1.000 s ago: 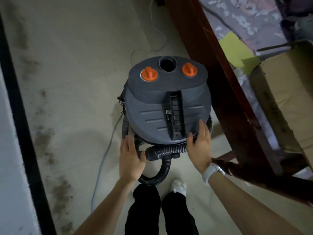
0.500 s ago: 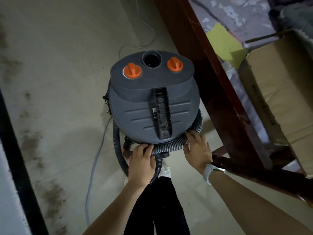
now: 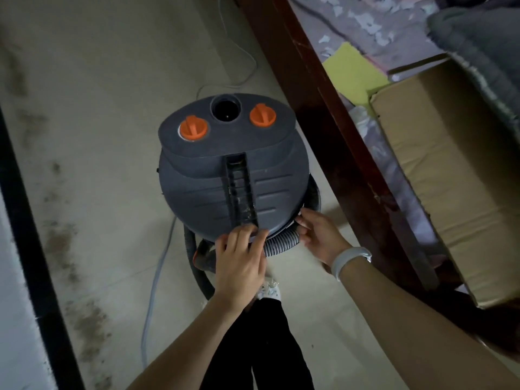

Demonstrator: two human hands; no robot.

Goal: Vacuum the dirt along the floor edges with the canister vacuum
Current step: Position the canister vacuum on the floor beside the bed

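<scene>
A grey canister vacuum (image 3: 233, 175) with two orange knobs and a round port on top stands on the floor in front of me. Its ribbed black hose (image 3: 281, 243) is wound around the body's lower rim. My left hand (image 3: 239, 263) grips the hose at the near side, fingers curled over it. My right hand (image 3: 320, 235) holds the hose at the right of the canister, fingertips tucked under the rim. Dark dirt patches (image 3: 59, 237) lie along the left floor edge beside a black baseboard strip (image 3: 31, 249).
A dark wooden bed frame (image 3: 337, 153) runs diagonally close on the right, with a cardboard box (image 3: 455, 175) and yellow paper behind it. A grey power cord (image 3: 153, 291) trails on the floor at left. My legs and a white shoe are below the vacuum.
My left hand has moved from beside the canister onto the hose and closed on it. My right hand has slid lower onto the hose by the rim.
</scene>
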